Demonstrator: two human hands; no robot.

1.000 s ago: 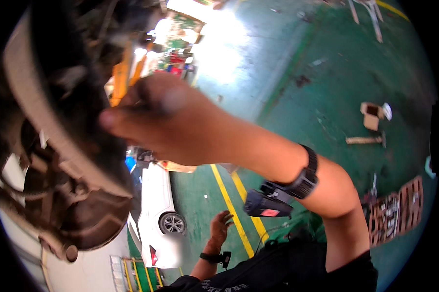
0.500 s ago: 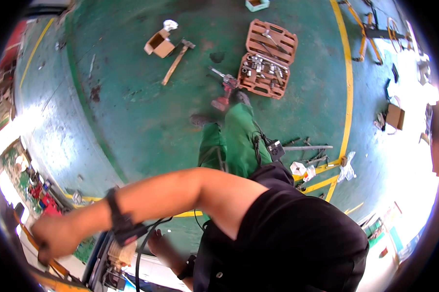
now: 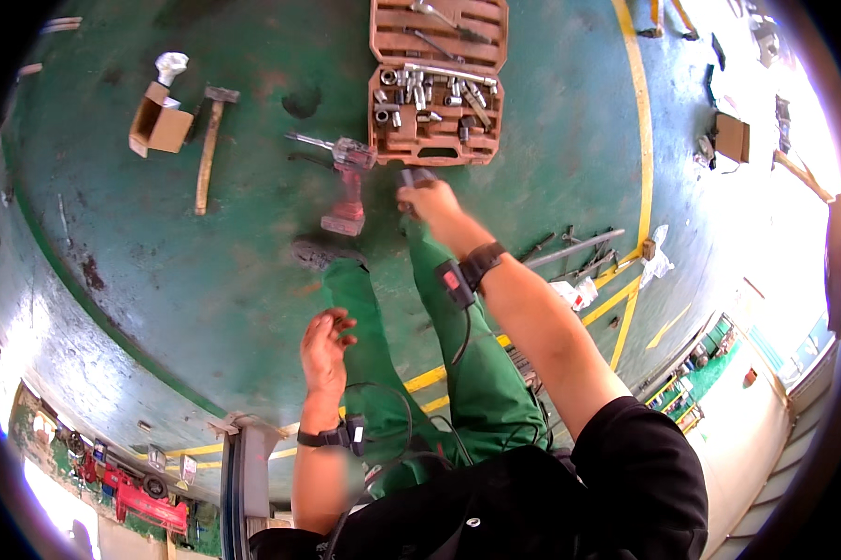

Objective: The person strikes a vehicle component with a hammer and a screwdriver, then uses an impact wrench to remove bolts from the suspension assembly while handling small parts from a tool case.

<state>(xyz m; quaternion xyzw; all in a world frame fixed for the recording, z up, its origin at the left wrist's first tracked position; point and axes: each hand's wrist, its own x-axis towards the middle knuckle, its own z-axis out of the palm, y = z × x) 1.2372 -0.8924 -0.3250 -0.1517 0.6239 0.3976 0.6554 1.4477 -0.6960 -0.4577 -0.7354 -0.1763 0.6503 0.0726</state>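
My right hand (image 3: 431, 199) reaches forward over the shoe at the end of my right leg, fingers curled. Whatever may be inside them merges with the dark shoe and cannot be made out. My left hand (image 3: 324, 343) is raised above my left leg with its fingers loosely bent and apart, holding nothing. Ahead of my feet lies a red and grey cordless impact wrench (image 3: 350, 182), its long metal shaft pointing left. Just beyond my right hand is an open brown socket set case (image 3: 427, 152), with sockets and ratchet pieces in its tray and lid.
A wooden-handled hammer (image 3: 209, 154) and an opened cardboard box (image 3: 170, 131) lie to the left on the green floor. Metal rods (image 3: 579, 248) and clear plastic bags (image 3: 657, 257) are at the right, by yellow floor lines. A grey post (image 3: 244, 476) stands at lower left.
My right arm has swung from the yellow frame at far left to the front, over my right foot. My left hand has come up into fuller view. The view has shifted as well.
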